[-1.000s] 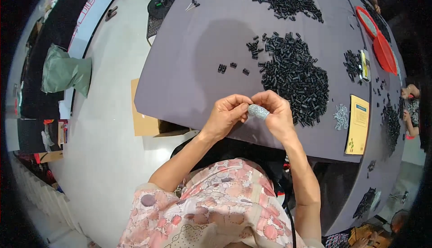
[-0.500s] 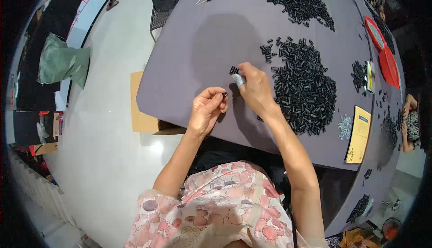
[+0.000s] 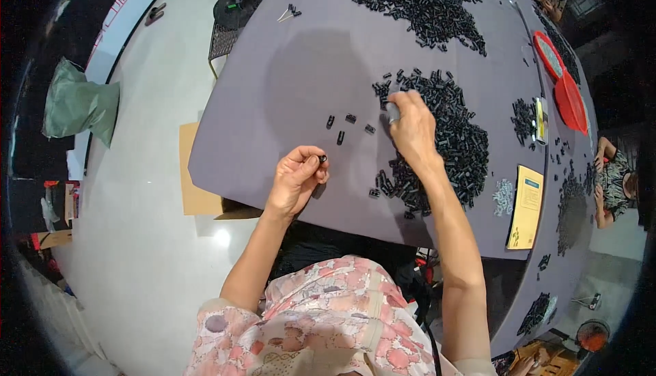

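Observation:
My left hand [image 3: 295, 179] is closed in a pinch around a small black tubular piece [image 3: 323, 159], its end poking out past the thumb and forefinger. Several loose black pieces [image 3: 340, 138] lie on the cloth just beyond that hand. At the left edge of a big heap of like black pieces [image 3: 461, 137], my right hand [image 3: 415, 129] reaches down with its fingers drawn together. Silvery-grey wrapping [image 3: 393, 112] shows on one of its fingers. Whatever is between those fingertips, if anything, is hidden.
Another black heap [image 3: 437, 10] covers the far part of the grey-clothed table [image 3: 232, 123]. On the right are a yellow booklet [image 3: 526, 205], small clear-grey bits [image 3: 503, 197] and a red basket [image 3: 570, 103]. Another person's hands [image 3: 601, 195] show at the far right. A cardboard box [image 3: 198, 178] stands below the left corner.
My right hand has moved right, from near the left hand to the heap. The black pieces that were at its fingertips now lie apart on the cloth. The left hand keeps its piece.

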Demonstrator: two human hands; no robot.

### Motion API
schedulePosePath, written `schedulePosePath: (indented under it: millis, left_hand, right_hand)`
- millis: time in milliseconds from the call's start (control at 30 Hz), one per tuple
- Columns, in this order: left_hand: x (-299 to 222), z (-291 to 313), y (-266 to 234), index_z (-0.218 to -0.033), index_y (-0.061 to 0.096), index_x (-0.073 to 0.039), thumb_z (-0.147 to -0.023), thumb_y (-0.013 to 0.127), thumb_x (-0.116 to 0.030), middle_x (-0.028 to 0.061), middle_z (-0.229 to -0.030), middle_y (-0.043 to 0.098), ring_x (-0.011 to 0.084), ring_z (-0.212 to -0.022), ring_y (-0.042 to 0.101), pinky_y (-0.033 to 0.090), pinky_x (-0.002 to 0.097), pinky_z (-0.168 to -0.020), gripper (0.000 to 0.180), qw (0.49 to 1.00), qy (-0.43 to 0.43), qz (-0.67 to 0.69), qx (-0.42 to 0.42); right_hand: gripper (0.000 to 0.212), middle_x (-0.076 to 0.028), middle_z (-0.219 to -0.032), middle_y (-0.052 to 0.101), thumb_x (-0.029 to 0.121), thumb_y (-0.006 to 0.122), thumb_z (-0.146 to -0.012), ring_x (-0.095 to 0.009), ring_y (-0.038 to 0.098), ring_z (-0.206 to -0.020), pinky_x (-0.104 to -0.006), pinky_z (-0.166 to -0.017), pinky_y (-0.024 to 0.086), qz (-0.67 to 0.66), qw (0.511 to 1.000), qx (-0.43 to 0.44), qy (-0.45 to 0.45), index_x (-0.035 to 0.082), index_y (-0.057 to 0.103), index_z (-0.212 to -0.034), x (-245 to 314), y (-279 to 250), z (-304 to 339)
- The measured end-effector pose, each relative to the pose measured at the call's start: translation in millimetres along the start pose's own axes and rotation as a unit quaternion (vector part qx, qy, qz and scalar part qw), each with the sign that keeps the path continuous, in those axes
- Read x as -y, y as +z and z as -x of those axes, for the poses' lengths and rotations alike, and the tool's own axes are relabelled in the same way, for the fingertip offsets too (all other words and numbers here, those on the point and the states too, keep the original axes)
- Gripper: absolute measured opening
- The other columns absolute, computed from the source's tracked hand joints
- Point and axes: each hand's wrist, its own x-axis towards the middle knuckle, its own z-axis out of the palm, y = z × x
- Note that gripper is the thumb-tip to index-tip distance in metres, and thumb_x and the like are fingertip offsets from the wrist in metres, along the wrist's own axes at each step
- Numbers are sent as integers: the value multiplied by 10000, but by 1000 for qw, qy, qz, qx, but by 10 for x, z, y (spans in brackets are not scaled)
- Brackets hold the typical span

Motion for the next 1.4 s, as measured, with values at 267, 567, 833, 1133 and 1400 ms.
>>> schedulePosePath:
  millis: [267, 567, 833, 1133, 1400]
  left_hand:
    - [18, 4, 11, -987, 611, -22, -883, 611, -104, 82, -845, 623, 106, -690, 554, 445, 264, -652, 132, 1000, -5, -12, -9]
    - [14, 26, 13, -988, 610, -26, -886, 608, -107, 79, -844, 622, 104, -691, 557, 444, 262, -647, 131, 1000, 4, -9, 9]
    - [36, 41, 160, -991, 603, -2, -893, 598, -95, 75, -824, 614, 92, -648, 556, 455, 225, -598, 135, 994, -8, -78, -75]
    - [252, 64, 676, -1008, 608, -25, -909, 585, -143, 50, -813, 613, 79, -653, 543, 449, 222, -618, 156, 995, -35, -93, 5]
    - [404, 139, 908, -1018, 609, -29, -907, 590, -154, 40, -821, 619, 72, -658, 543, 449, 204, -617, 168, 991, -39, -127, 27]
  right_hand:
    - [113, -167, -858, 564, 61, 503, -775, -339, 596, -793, -444, -650, 498, 120, 987, 44, -92, 17, 606, -788, -330, 117, -282]
    - [155, -157, -886, 538, -1, 482, -796, -352, 574, -876, -428, -720, 488, 112, 985, 92, -90, 20, 549, -934, -366, 135, -186]
    - [93, -185, -865, 512, 6, 510, -865, -380, 511, -780, -407, -668, 427, -108, 993, -35, -20, 2, 451, -937, -197, -148, 102]
    - [109, -6, -717, 596, 17, 560, -877, -66, 554, -614, -218, -546, 464, -565, 789, 36, 240, 3, 611, -973, 345, -473, 905]
    - [137, -15, -782, 629, -20, 596, -835, -72, 573, -637, -217, -594, 474, -557, 801, -53, 212, -8, 622, -969, 323, -534, 1214]
